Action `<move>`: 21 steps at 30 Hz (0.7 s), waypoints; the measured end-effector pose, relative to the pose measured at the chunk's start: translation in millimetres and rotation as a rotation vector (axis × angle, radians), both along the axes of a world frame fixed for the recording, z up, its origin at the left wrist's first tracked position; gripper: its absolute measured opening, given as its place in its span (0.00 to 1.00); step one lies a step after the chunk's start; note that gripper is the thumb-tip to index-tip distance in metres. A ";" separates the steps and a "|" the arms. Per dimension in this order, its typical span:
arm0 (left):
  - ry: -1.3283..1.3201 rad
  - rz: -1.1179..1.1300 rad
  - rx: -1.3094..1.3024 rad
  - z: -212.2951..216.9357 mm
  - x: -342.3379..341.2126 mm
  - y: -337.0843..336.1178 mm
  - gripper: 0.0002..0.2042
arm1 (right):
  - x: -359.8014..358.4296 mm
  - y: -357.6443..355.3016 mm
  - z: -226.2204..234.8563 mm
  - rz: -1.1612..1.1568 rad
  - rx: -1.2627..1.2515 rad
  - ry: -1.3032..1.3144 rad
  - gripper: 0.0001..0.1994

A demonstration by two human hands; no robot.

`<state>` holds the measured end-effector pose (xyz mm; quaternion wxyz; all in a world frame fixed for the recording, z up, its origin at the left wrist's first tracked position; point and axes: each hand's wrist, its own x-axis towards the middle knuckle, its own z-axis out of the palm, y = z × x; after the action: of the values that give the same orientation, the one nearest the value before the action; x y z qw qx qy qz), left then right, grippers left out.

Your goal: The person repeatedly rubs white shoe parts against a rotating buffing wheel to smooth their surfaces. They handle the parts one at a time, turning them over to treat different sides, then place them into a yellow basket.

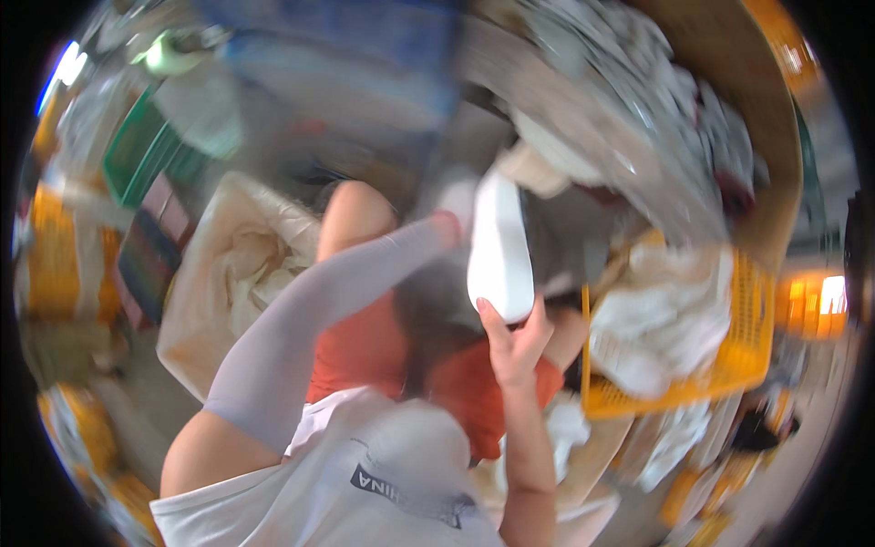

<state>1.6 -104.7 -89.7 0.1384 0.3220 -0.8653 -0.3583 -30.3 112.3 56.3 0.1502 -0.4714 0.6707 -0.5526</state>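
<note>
Head view: smooth white shoe sole (pixel 499 251)

Yellow basket (pixel 756 337), green crate (pixel 137 155), blurred clutter

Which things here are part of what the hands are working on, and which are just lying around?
In hand:
- white shoe, its lower end gripped by the right hand
- left hand, blurred, at the shoe's upper side

Lying about:
- yellow basket of white cloth
- cream bag
- green crate
- heap of grey pieces
</note>
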 end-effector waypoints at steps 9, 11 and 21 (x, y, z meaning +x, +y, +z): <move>0.836 0.385 1.235 25.2 -32.5 32.1 0.23 | -0.9 -57.9 -5.2 -0.053 0.016 0.462 0.21; 0.800 0.137 0.926 31.4 -27.8 43.0 0.20 | -1.0 -49.0 2.3 -0.188 0.266 0.510 0.22; 0.624 0.390 0.477 24.4 -39.7 31.9 0.19 | -15.1 -75.7 -25.1 -0.203 0.221 0.234 0.24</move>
<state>-38.1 -72.8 -65.2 0.3802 0.3785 -0.5982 -0.5953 -45.4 36.6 31.3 0.0653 -0.4431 0.7842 -0.4294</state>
